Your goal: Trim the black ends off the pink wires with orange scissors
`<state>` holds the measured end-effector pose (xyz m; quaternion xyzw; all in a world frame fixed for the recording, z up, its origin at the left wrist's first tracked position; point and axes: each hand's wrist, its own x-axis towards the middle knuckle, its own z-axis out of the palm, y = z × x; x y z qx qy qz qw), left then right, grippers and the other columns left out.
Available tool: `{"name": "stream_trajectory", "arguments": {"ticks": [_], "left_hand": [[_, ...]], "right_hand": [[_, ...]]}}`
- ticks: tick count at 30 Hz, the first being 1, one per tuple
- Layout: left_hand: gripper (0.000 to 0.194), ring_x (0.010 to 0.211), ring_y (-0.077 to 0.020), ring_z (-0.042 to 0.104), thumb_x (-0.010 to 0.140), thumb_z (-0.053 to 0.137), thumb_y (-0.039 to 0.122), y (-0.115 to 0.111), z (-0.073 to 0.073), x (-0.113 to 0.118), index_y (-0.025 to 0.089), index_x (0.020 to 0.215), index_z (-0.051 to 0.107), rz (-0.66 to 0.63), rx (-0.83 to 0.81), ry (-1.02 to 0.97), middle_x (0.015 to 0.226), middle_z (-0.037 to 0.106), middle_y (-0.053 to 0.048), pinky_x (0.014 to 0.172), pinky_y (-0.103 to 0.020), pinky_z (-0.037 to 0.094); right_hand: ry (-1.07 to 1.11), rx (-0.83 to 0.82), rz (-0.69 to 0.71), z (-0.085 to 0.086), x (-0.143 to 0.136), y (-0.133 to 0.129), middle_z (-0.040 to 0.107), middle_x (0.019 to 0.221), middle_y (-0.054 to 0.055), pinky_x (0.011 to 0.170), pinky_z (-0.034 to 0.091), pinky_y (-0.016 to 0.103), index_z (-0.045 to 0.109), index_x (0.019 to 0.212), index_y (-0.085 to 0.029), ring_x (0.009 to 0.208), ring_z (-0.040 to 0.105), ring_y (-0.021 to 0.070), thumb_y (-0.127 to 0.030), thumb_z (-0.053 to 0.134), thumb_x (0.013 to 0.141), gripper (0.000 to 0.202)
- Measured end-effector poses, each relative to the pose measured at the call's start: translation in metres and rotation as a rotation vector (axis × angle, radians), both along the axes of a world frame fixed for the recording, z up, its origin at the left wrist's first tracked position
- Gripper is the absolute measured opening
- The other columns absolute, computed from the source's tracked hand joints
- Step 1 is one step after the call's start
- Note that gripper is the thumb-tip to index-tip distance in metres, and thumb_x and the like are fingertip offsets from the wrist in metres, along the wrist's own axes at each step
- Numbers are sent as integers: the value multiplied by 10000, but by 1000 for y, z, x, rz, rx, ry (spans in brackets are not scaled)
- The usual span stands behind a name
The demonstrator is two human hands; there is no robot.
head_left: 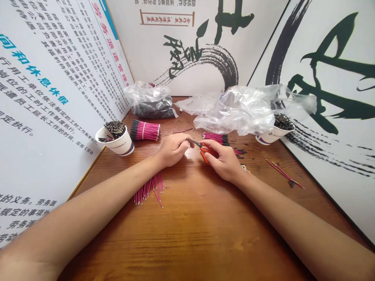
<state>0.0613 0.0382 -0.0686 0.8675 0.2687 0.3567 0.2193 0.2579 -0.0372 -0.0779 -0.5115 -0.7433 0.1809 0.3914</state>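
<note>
My right hand [224, 160] is closed around the orange handles of a small pair of scissors [203, 150], its fingers in or against the loops. The dark blades point left and reach the fingertips of my left hand [174, 150]. That hand is closed in a pinch, and whatever lies between its fingers is too small to make out. Under my left forearm, loose magenta wires [150, 189] with bare silvery ends fan out on the table. Just beyond my right hand lies a bundle of magenta wires with black ends [215, 136].
A tied wire bundle [146, 130] lies beside a paper cup [118, 145] of black pieces at left. Another filled cup [268, 134] stands at right. Clear plastic bags [234, 111] and a bag of black pieces [154, 107] line the back. Stray wires [284, 173] lie at right.
</note>
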Motion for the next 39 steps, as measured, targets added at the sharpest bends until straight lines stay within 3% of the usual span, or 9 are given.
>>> {"name": "stream_trajectory", "arguments": {"ticks": [8,39], "left_hand": [[324,693,-136,601,835,343,170,0,1,0,141,752,655,9,11,7,747,686,-37,675,-246,457],[303,646,-120,577,853,358,185,0,0,0,138,710,622,7,-19,-11,684,646,-20,649,-233,428]], "right_hand": [[13,-16,6,1,-2,0,735,988,12,772,499,276,619,1146,-242,871,689,185,-197,537,862,300],[35,-9,2,0,-2,0,735,1039,25,789,504,281,625,1157,-235,901,696,193,-204,534,867,305]]}}
